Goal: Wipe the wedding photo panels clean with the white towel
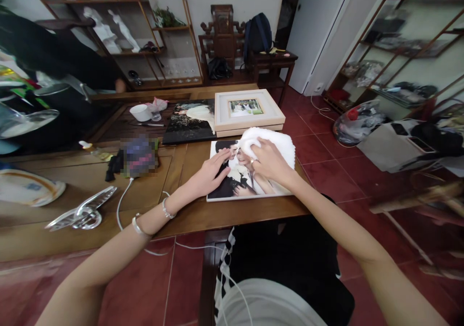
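A photo panel [237, 181] showing a couple lies flat at the near edge of the wooden table. My left hand [213, 174] rests on its left part, fingers stretched out and flat. Over the panel's upper right, my right hand [268, 159] grips a bunched part of a white cloth [282, 142] and presses it against the picture. The rest of the cloth spreads beyond my fingers and covers the panel's far right corner.
Behind the panel lie pale picture frames [250, 118] and a dark photo panel [181, 123]. A white cup [141, 112], a dropper bottle [94, 150], a white cable [119, 205] and a silver winged ornament [83, 211] are to the left on the table [188, 215].
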Demonstrator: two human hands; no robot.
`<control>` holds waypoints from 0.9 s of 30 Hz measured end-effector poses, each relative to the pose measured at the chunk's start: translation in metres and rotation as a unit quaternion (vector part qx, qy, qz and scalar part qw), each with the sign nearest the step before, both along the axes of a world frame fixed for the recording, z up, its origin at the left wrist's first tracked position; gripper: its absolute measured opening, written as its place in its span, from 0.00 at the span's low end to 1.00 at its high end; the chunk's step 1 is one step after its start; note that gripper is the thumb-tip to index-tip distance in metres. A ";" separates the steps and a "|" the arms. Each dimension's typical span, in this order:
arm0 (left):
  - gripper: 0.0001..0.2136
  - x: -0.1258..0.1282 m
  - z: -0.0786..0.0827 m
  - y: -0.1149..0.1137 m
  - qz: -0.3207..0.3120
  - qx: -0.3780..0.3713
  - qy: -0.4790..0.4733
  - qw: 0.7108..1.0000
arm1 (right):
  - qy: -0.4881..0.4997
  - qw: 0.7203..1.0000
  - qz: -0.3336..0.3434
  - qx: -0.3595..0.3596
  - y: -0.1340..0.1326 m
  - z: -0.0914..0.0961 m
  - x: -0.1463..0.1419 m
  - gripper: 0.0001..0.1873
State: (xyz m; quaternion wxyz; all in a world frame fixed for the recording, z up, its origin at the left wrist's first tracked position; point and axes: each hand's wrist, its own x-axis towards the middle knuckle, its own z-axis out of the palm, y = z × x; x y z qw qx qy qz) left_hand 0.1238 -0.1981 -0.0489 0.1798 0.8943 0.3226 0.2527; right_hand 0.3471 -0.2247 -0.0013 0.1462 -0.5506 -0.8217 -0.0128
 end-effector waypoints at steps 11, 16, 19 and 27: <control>0.23 -0.001 0.009 0.000 0.078 -0.012 -0.174 0.982 | -0.019 0.962 0.270 -0.037 -0.056 -0.001 -0.034 0.09; 0.22 0.000 0.010 -0.001 0.070 -0.013 -0.156 0.985 | -0.004 0.947 0.309 -0.090 -0.101 0.008 -0.020 0.09; 0.22 0.000 0.009 -0.002 0.057 -0.005 -0.130 0.990 | 0.016 0.956 0.270 -0.117 -0.121 0.012 -0.002 0.10; 0.20 0.004 0.005 -0.003 -0.018 0.007 -0.041 0.999 | 0.048 0.996 0.053 -0.058 -0.100 0.009 0.048 0.08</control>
